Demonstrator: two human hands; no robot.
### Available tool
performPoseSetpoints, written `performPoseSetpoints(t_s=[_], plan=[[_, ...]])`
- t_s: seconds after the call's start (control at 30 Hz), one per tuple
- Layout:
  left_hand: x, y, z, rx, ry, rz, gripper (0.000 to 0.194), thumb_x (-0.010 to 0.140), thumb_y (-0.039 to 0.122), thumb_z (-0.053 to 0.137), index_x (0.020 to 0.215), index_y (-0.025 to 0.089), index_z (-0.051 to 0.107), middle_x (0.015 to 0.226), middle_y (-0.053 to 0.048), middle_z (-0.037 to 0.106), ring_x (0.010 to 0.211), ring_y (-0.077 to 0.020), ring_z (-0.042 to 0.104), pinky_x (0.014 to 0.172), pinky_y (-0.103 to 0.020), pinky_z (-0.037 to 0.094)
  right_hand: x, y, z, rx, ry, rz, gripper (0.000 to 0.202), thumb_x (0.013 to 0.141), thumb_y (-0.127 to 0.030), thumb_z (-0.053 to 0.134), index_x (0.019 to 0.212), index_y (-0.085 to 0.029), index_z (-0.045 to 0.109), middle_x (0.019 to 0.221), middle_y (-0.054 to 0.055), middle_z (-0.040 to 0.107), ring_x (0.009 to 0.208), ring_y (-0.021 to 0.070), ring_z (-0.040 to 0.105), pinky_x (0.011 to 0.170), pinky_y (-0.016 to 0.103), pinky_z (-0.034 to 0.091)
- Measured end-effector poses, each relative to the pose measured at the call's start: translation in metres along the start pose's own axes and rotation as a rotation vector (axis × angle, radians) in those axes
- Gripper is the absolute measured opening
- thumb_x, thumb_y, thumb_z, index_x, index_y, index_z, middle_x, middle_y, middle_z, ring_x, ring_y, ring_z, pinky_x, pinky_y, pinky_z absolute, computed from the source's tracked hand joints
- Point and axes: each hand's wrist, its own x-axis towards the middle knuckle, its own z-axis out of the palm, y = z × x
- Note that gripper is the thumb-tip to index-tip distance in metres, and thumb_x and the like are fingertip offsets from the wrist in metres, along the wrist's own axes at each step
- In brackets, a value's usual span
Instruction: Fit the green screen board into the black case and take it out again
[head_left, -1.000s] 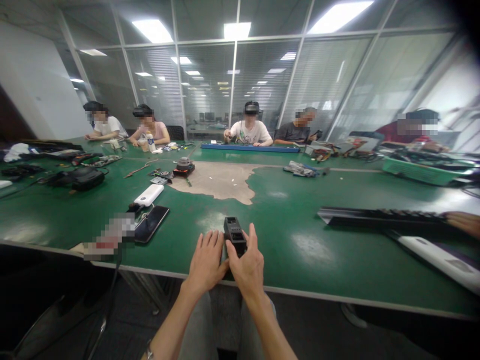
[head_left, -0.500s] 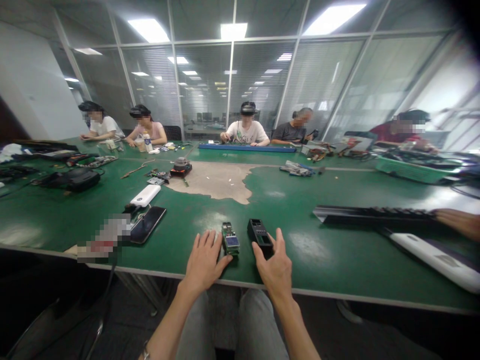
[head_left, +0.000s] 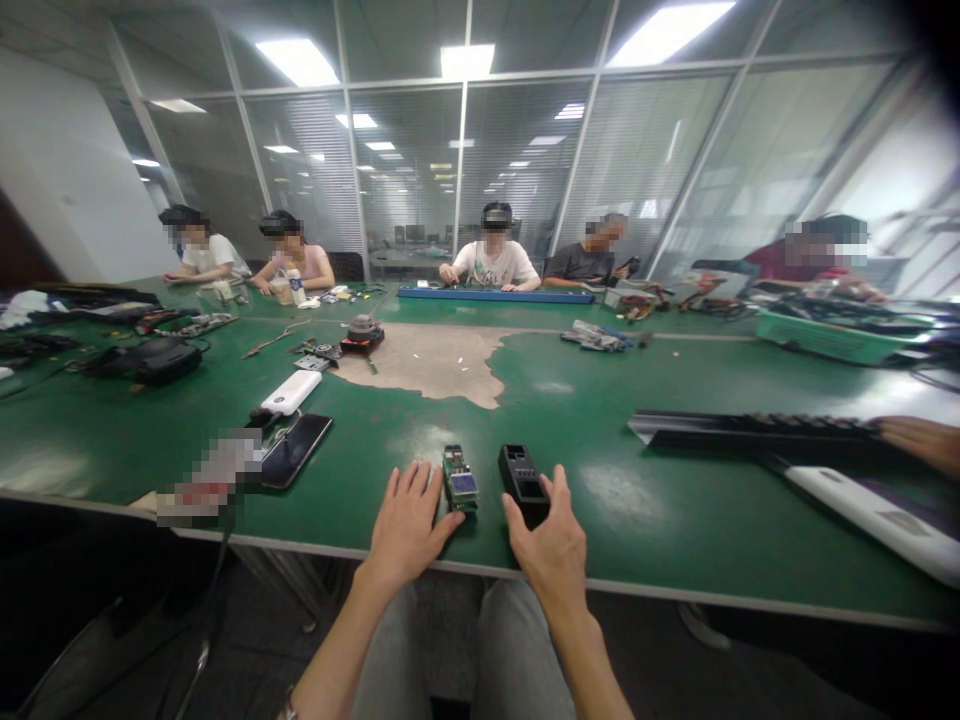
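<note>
The left hand (head_left: 409,520) is lying by the middle of the worktop's (head_left: 390,420) near edge, its fingers close together along the board's (head_left: 460,487) left side and its thumb spread toward the board's near end; I cannot tell whether it is pressing. The right hand (head_left: 551,535) is holding the case (head_left: 523,478) just right of the board, thumb and fingers clamped on opposite sides. The board's screen (head_left: 463,484) is facing up, any characters too small to read. Near the far edge, left of its middle, a bottle (head_left: 294,289) is carrying a label too blurred to read. The green worktop is showing a ragged brown patch (head_left: 427,365) around its middle. A phone (head_left: 298,450) is lying toward the near left corner; a basket (head_left: 832,342) is standing toward the far right corner. Behind people seated along the far edge, a glass wall (head_left: 525,160) is reflecting ceiling lights (head_left: 469,62).
</note>
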Motion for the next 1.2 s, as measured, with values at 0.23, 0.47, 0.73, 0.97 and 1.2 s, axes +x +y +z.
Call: performPoseSetpoints(t_s=[0.23, 0.47, 0.73, 0.97, 1.2], plan=[[-0.001, 0.000, -0.001, 0.001, -0.001, 0.003, 0.067, 0.094, 0.063, 0.032, 0.146, 0.020, 0.036, 0.153, -0.011, 0.035, 0.142, -0.0310, 0.028, 0.117, -0.053, 0.019, -0.001, 0.001, 0.001, 0.007, -0.004, -0.009, 0.086, 0.084, -0.052, 0.056, 0.151, -0.012, 0.021, 0.132, 0.016, 0.059, 0.117, 0.0313, 0.059, 0.096, 0.043, 0.047], [0.000, -0.001, -0.002, -0.001, -0.002, 0.008, 0.069, 0.094, 0.063, 0.032, 0.146, 0.017, 0.036, 0.153, -0.012, 0.036, 0.142, -0.0312, 0.028, 0.117, -0.054, 0.021, 0.000, -0.010, -0.007, 0.071, -0.016, 0.064, 0.085, 0.083, -0.054, 0.056, 0.150, -0.014, 0.023, 0.125, 0.015, 0.063, 0.112, 0.0304, 0.062, 0.093, 0.044, 0.048], [-0.002, -0.002, 0.002, -0.030, 0.027, 0.004, 0.076, 0.093, 0.062, 0.036, 0.148, 0.010, 0.029, 0.153, -0.016, 0.035, 0.142, -0.0316, 0.029, 0.117, -0.053, 0.020, -0.001, -0.066, -0.007, 0.218, -0.091, -0.031, 0.084, 0.084, -0.050, 0.058, 0.151, -0.014, 0.022, 0.120, 0.014, 0.066, 0.112, 0.0271, 0.063, 0.093, 0.040, 0.049], [-0.004, -0.006, 0.004, -0.075, 0.031, 0.015, 0.083, 0.092, 0.060, 0.038, 0.151, 0.007, 0.017, 0.155, -0.019, 0.027, 0.143, -0.0326, 0.027, 0.117, -0.053, 0.020, -0.002, -0.090, 0.006, 0.088, -0.172, -0.027, 0.083, 0.086, -0.045, 0.055, 0.152, -0.011, 0.018, 0.121, 0.018, 0.065, 0.108, 0.0308, 0.064, 0.090, 0.042, 0.049], [-0.004, -0.007, 0.003, -0.132, 0.038, 0.008, 0.083, 0.089, 0.050, 0.043, 0.152, 0.007, 0.012, 0.157, -0.018, 0.024, 0.144, -0.0314, 0.025, 0.118, -0.053, 0.018, -0.003, -0.094, 0.015, -0.016, -0.200, -0.080, 0.080, 0.088, -0.042, 0.053, 0.152, -0.009, 0.018, 0.113, 0.018, 0.067, 0.103, 0.0305, 0.065, 0.085, 0.041, 0.050]])
